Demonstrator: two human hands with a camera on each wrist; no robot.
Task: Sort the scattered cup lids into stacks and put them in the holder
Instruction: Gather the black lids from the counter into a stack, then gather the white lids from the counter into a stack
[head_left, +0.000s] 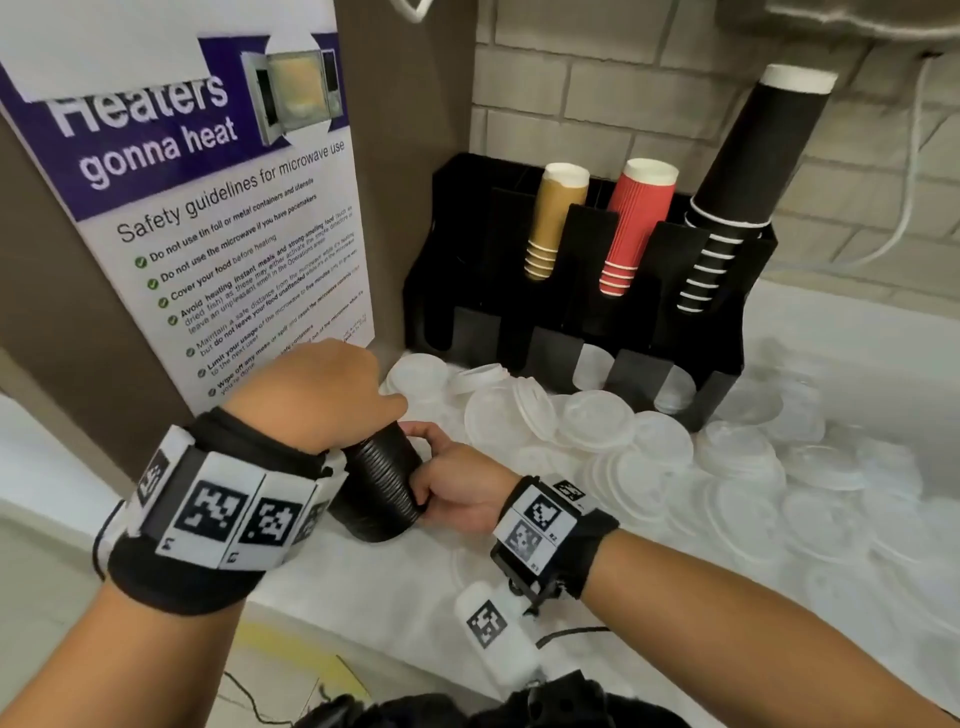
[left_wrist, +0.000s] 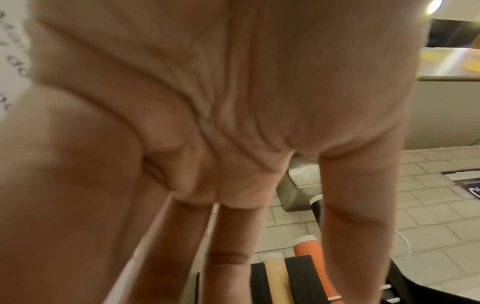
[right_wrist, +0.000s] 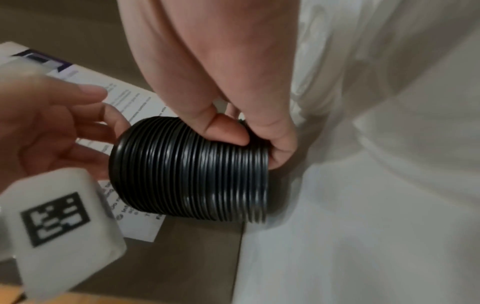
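Observation:
A stack of black lids (head_left: 379, 483) (right_wrist: 189, 170) lies on its side in the air between my hands, above the white counter (head_left: 395, 587). My right hand (head_left: 431, 478) (right_wrist: 233, 133) grips one end of it, thumb on the ribbed side. My left hand (head_left: 358, 410) (right_wrist: 78, 127) meets the other end with fingers (left_wrist: 233, 246) stretched straight. Many white lids (head_left: 597, 426) lie scattered on the counter in front of the black holder (head_left: 457, 208). A few white lids (head_left: 592, 364) show in the holder's lower slots.
The holder's upper slots carry tan cups (head_left: 556, 223), red cups (head_left: 639, 223) and a tall stack of black cups (head_left: 748, 156). A microwave safety poster (head_left: 208, 208) hangs on the brown panel to the left. A tiled wall stands behind.

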